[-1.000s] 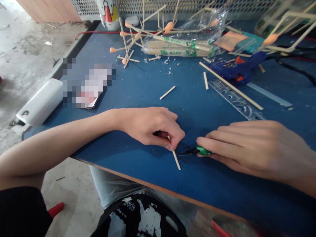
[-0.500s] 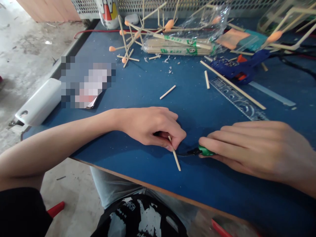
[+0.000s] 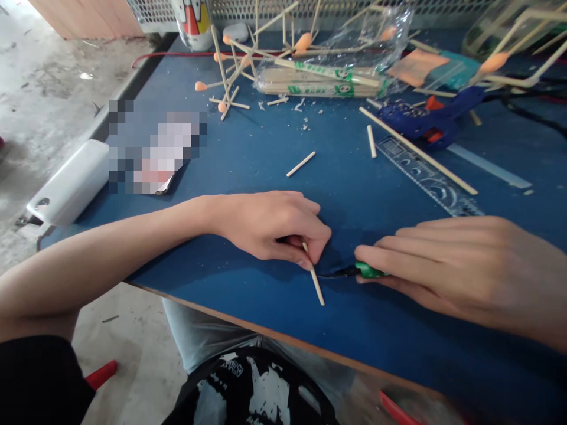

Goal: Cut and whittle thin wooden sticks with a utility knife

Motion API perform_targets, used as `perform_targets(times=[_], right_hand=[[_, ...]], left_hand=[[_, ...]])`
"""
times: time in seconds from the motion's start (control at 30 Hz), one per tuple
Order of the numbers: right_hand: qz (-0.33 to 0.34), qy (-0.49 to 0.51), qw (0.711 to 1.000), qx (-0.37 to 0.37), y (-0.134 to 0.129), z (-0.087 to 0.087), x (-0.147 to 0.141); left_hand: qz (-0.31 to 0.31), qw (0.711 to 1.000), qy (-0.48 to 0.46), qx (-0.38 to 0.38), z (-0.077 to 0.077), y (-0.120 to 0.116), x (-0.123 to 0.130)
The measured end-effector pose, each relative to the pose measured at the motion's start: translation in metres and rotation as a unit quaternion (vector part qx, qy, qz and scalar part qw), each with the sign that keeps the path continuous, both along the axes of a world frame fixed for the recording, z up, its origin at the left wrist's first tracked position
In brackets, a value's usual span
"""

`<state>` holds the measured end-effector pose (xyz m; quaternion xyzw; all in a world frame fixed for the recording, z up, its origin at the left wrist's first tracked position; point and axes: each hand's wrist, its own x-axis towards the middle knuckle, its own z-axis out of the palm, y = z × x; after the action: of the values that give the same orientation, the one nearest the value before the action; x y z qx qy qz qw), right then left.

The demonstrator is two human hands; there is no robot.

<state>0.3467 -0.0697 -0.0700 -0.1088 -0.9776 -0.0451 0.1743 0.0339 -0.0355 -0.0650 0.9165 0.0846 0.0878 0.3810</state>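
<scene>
Near the table's front edge, my left hand (image 3: 279, 227) pinches a short wooden stick (image 3: 317, 285) between thumb and forefinger. The stick slants toward me, its lower end sticking out below the fingertips. My right hand (image 3: 456, 271) is closed around the green handle of a utility knife (image 3: 370, 270), most of which the fingers hide. Its thin dark blade points left and meets the stick just below my left fingertips. How deep the edge sits in the wood I cannot tell.
Beyond my hands lie a cut stick piece (image 3: 301, 164), a long stick (image 3: 419, 150), a clear ruler (image 3: 429, 177) and a blue glue gun (image 3: 438, 118). Farther back are bagged sticks (image 3: 319, 88) and stick frames with orange balls (image 3: 303, 42). A white case-like object (image 3: 68, 183) sits left.
My right hand and the knife have shifted very slightly left. My left hand keeps its pinch on the stick with hardly any movement.
</scene>
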Motion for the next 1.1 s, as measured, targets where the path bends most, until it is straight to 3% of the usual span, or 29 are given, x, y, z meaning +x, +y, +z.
perform_targets(times=[0.33, 0.8, 1.1], right_hand=[[-0.004, 0.017, 1.000, 0.026, -0.006, 0.008, -0.011], [-0.011, -0.003, 0.998, 0.064, -0.014, 0.001, -0.013], [-0.006, 0.017, 0.998, 0.054, -0.004, -0.003, -0.005]], left_hand=[[-0.003, 1.000, -0.003, -0.007, -0.001, 0.000, 0.001], [0.002, 1.000, 0.015, -0.015, -0.001, 0.001, 0.001], [-0.022, 1.000, 0.003, -0.012, 0.002, 0.002, 0.001]])
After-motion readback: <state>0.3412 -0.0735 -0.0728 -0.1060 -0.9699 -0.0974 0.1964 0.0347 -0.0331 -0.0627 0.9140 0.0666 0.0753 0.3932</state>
